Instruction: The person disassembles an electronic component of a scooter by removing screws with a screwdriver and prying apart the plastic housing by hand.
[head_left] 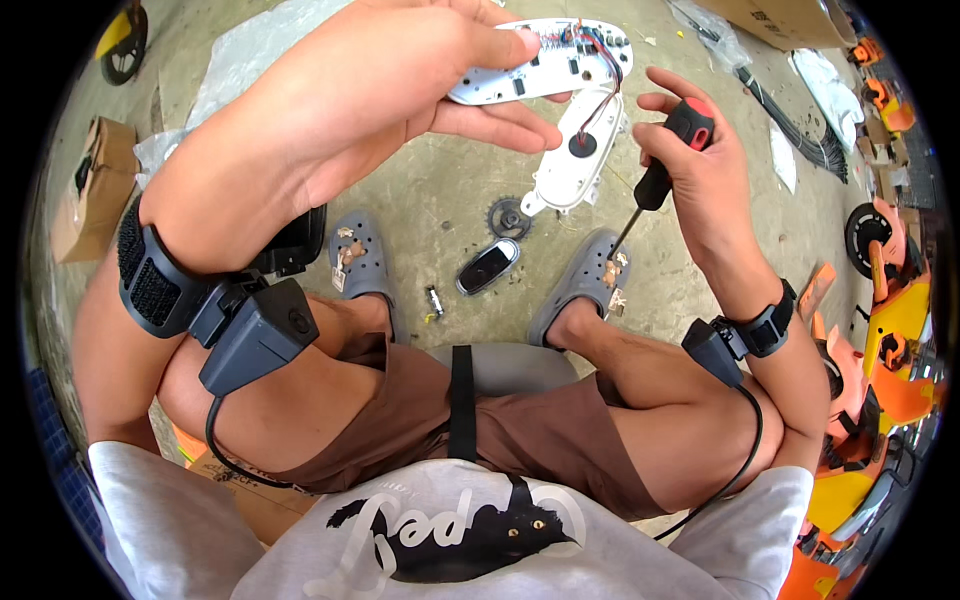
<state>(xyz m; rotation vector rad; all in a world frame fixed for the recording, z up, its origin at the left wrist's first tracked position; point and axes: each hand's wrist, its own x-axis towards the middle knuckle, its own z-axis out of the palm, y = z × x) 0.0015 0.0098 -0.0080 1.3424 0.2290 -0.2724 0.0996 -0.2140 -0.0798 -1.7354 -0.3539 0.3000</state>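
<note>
My left hand (440,70) grips a long white circuit board (550,60) with rounded ends, thumb on top and fingers underneath. Dark and red wires (606,72) run from the board's right end down to a white plastic housing (560,178), which hangs below it and has a round black part. Closed round a black and red screwdriver (668,160), my right hand (705,170) keeps the shaft pointing down and left, apart from the board. On the floor between my feet lie a dark toothed ring (508,217), an oval black-faced unit (488,266) and a small metal piece (433,303).
Clear plastic sheeting (255,70) and a cardboard box (93,190) are at the left. Far right, a bundle of black cables (795,120) lies near another cardboard box (785,20). Orange and yellow wheeled parts (895,320) crowd the right side. Grey clogs (585,285) cover my feet.
</note>
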